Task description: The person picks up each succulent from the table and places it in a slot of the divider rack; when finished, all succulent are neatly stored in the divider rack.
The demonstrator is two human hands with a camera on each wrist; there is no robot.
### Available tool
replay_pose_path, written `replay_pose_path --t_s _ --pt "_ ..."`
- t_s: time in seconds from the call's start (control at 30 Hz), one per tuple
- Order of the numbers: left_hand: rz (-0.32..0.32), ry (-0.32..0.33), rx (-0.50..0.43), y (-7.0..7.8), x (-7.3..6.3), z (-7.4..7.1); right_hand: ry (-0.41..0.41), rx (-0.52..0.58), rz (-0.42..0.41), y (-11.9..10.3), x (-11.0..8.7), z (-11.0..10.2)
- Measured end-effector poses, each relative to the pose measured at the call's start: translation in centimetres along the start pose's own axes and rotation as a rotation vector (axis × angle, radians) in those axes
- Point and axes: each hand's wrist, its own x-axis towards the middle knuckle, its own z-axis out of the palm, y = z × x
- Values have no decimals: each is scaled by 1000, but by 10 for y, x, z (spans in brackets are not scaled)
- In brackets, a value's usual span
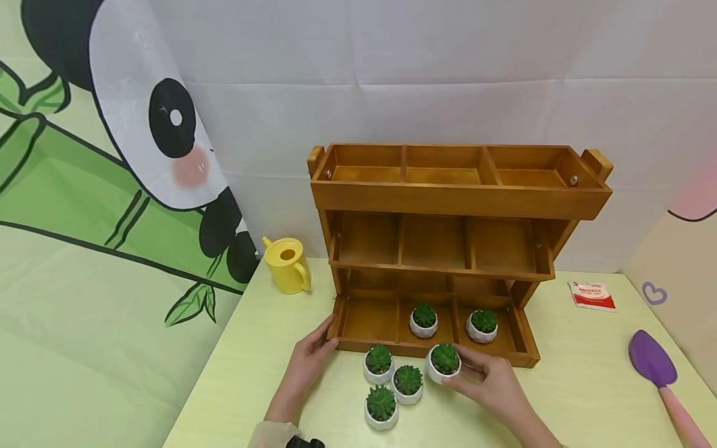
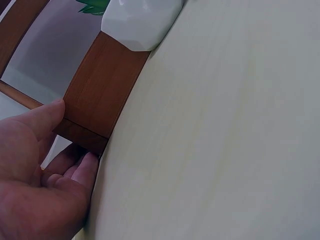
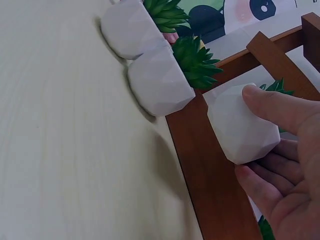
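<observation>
The right hand (image 1: 490,381) is clamped on a potted plant (image 1: 444,362), its thumb against one side of the white pot and fingertips against the other, the remaining fingers bent beneath the palm in the right wrist view. The plant hangs just before the front board of the bottom tray (image 1: 366,317), lifted clear of the counter (image 1: 459,429). The left hand (image 1: 312,353) grips the tray's left front corner, thumb over the edge, fingers curled along the outside. Its forearm comes up from the near edge, slanting rightward, a pale sleeve (image 1: 273,434) at the wrist; the right forearm slants in leftward from the lower right. Three more plants (image 1: 407,384) cluster on the counter between the hands; two others (image 1: 482,326) sit in the tray's middle and right compartments. The pots are smooth and faceted, the leaves green and spiky. The shelf (image 1: 459,200) is brown grained wood, three tiers with three compartments each; the counter is pale, faintly streaked.
</observation>
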Motion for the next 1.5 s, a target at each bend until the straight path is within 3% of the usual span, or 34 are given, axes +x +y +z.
replay_pose_path --t_s 0.63,1.03,1.5 --pt "-21 3 2 -1 0 -1 -22 4 -61 -21 27 0" --pt "-2 4 19 0 0 0 -30 22 -53 -33 50 14" --pt "-8 1 9 3 0 0 -66 35 -113 -49 83 37"
